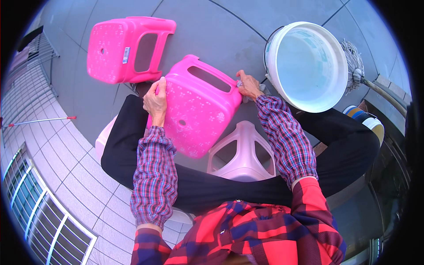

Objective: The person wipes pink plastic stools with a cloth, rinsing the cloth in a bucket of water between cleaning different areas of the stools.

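Observation:
A bright pink plastic stool [201, 110] with a pale flower print and a small hole in its seat is tilted in front of me, between my knees. My left hand [155, 100] is closed on its left edge, thumb lying over the seat. At the stool's right side, by the leg, my right hand [250, 85] is closed around a grey cloth [263, 89], mostly hidden by the fingers. Part of the cloth shows against the leg. Beyond my left hand, a matching pink stool [106, 55] lies on its side with a small label on it.
A white bucket [274, 77] of water stands to the far right, with a mop head [354, 66] beside it. Close to my lap is a pale pink stool [244, 161] with open sides. Grey tiles [212, 31] cover the floor; a barred window [48, 212] lies at left.

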Tool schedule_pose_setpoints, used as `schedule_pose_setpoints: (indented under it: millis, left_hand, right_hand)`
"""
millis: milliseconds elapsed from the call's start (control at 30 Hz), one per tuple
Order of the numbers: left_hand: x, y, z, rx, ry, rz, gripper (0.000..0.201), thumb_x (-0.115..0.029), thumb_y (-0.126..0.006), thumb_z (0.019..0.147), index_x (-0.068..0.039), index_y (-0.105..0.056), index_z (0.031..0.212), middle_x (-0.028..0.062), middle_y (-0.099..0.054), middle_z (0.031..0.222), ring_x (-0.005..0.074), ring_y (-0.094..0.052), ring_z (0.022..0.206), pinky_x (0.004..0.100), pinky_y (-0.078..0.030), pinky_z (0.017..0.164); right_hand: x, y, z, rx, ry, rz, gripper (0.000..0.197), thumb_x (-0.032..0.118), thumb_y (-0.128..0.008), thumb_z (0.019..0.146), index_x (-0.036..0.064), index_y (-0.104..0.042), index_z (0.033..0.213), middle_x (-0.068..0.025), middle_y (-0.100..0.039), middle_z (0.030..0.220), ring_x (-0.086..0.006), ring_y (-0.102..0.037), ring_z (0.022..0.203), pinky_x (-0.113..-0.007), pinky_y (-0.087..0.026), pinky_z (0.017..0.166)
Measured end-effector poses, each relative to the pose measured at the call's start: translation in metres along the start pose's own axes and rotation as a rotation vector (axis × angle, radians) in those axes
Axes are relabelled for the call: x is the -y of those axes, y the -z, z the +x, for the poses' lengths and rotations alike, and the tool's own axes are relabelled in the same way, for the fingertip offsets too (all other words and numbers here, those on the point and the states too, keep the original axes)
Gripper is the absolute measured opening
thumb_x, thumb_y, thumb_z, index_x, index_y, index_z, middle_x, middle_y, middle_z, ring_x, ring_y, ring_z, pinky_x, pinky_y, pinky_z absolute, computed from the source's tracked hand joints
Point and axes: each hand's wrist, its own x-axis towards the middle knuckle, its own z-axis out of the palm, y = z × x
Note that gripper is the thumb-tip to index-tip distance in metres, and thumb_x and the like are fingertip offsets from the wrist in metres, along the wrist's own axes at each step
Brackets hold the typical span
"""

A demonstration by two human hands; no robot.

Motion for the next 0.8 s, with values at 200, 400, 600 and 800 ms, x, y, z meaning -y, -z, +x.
schedule_pose_setpoints:
  millis: [200,400,600,800]
  left_hand:
    - [-0.012,-0.006,-0.002,0.000,0.008,-0.005,0.052,-0.062,-0.051,0.079,-0.016,-0.070,0.093,0.0153,-0.066,0.081,0.0340,-0.062,0.080,0.0406,-0.046,0.070]
    - [0.001,0.000,0.002,-0.001,0.028,0.003,0.055,-0.065,-0.050,0.078,-0.016,-0.070,0.094,0.0157,-0.067,0.082,0.0343,-0.062,0.082,0.0424,-0.046,0.072]
    - [-0.008,0.002,0.001,0.034,0.041,0.019,0.058,-0.066,-0.046,0.079,-0.016,-0.069,0.097,0.0159,-0.067,0.086,0.0352,-0.061,0.087,0.0432,-0.045,0.077]
    - [-0.007,0.002,0.004,0.134,0.060,0.086,0.064,-0.068,-0.038,0.081,-0.016,-0.066,0.105,0.0167,-0.065,0.096,0.0364,-0.058,0.096,0.0439,-0.042,0.083]
  right_hand:
    - [-0.014,0.013,-0.009,0.036,0.058,0.337,0.034,0.001,-0.057,0.063,0.0058,-0.051,0.096,-0.0096,-0.060,0.081,-0.0202,-0.058,0.078,-0.032,-0.045,0.068]
    - [0.041,0.075,-0.046,0.657,0.094,0.872,0.027,-0.004,-0.059,0.063,0.0070,-0.052,0.087,-0.0025,-0.055,0.083,-0.0121,-0.054,0.076,-0.026,-0.044,0.066]
    - [0.006,0.072,-0.098,0.565,-0.363,0.529,0.030,-0.004,-0.060,0.066,0.0059,-0.051,0.093,-0.0057,-0.053,0.084,-0.0153,-0.052,0.083,-0.030,-0.043,0.064]
    - [0.069,0.020,-0.123,-0.163,-0.150,0.810,0.030,0.012,-0.059,0.079,0.0067,-0.045,0.106,-0.0159,-0.051,0.102,-0.0285,-0.053,0.095,-0.037,-0.044,0.080]
